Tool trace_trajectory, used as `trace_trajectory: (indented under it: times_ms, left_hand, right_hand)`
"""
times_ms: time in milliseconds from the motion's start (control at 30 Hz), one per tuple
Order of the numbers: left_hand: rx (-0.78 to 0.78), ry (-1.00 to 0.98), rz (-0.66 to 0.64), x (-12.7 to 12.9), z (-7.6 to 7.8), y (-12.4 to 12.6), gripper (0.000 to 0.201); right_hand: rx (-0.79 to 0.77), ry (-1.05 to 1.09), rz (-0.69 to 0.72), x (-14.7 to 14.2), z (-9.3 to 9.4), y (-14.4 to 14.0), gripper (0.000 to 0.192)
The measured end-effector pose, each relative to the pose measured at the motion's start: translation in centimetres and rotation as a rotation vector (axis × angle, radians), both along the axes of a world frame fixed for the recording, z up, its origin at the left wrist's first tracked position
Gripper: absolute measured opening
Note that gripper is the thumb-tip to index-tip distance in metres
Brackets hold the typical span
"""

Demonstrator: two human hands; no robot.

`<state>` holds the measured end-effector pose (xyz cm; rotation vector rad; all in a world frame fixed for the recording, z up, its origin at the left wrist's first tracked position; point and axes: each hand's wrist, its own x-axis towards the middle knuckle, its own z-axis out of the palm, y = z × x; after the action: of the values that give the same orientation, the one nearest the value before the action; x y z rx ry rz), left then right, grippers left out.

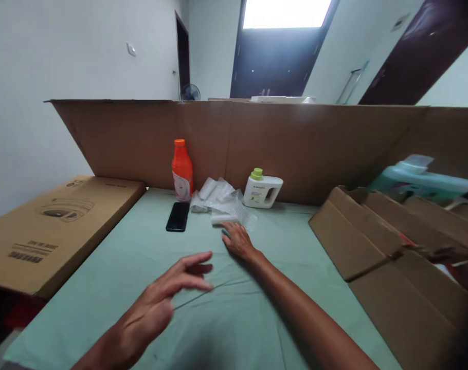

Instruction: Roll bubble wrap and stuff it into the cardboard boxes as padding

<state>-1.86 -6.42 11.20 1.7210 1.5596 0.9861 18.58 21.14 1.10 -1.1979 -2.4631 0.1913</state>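
Note:
My right hand (238,240) reaches forward to the near edge of a crumpled pile of clear bubble wrap (223,200). Its fingertips touch the wrap, and the thumb stands apart below them. My left hand (168,290), slightly blurred, hovers above the green cloth with fingers spread and nothing in it. Left of the wrap lies a black phone (177,217), flat on the cloth. Behind the phone an orange bottle (182,172) with an orange cap stands upright. To the right of the wrap is a white jug (262,191) with a green cap and a handle.
A green cloth (295,246) covers the table. At the left lies a flat cardboard box (75,221) with printing. Open cardboard boxes (373,241) at the right hold a teal bottle (423,177) and other things. A cardboard panel (295,144) stands along the back.

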Motion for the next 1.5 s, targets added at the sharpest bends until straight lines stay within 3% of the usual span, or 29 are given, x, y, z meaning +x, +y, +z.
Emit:
trace_trajectory:
  times_ms: [67, 133, 233, 367, 500, 733, 833, 967, 1067, 1233, 1400, 1500]
  left_hand:
    - [-0.017, 0.105, 0.061, -0.9, -1.5, 3.8, 0.040]
    - [-0.044, 0.309, 0.228, -2.1, -3.6, 7.7, 0.042]
    - [-0.121, 0.502, 0.453, -4.1, -6.3, 13.1, 0.059]
    - [-0.120, 0.565, 0.528, -5.4, -8.3, 18.8, 0.079]
    - [-0.096, 0.612, 0.543, -5.7, -9.3, 21.3, 0.071]
    - [-0.080, 0.675, 0.565, -8.7, -10.2, 20.9, 0.071]
    - [-0.071, 0.689, 0.543, -8.8, -10.1, 20.8, 0.069]
    - [-0.047, 0.684, 0.490, -7.6, -10.1, 20.1, 0.065]
    - [0.002, 0.650, 0.509, -7.8, -10.7, 20.0, 0.076]
    - [0.129, 0.584, 0.480, -7.6, -12.5, 17.7, 0.081]
    - [0.225, 0.670, 0.158, -3.9, -15.5, 10.1, 0.071]
    - [0.243, 0.697, -0.012, -1.1, -16.5, 5.7, 0.066]
  right_hand:
    - [-0.009, -0.023, 0.000, -1.4, 0.3, 1.6, 0.046]
    - [-0.014, -0.038, -0.006, -2.3, 0.6, 2.9, 0.043]
    - [-0.012, -0.045, -0.002, -2.5, 0.6, 3.0, 0.040]
    - [-0.003, -0.036, 0.007, -1.1, -0.2, -0.5, 0.036]
    - [0.009, -0.030, 0.010, 0.6, -1.1, -4.6, 0.030]
    - [-0.003, 0.037, -0.020, 1.0, -2.3, -6.9, 0.028]
    - [-0.030, 0.059, -0.032, 0.6, -2.1, -7.7, 0.030]
    - [-0.065, 0.042, -0.082, 0.9, -0.3, -10.5, 0.031]
    - [-0.042, 0.037, -0.108, 2.7, 2.2, -13.1, 0.031]
    - [0.115, -0.023, -0.224, 10.9, 8.0, -18.8, 0.029]
    - [0.365, -0.226, -0.645, 23.5, 13.7, -22.5, 0.044]
    - [0.370, -0.371, -0.882, 29.5, 15.0, -23.2, 0.051]
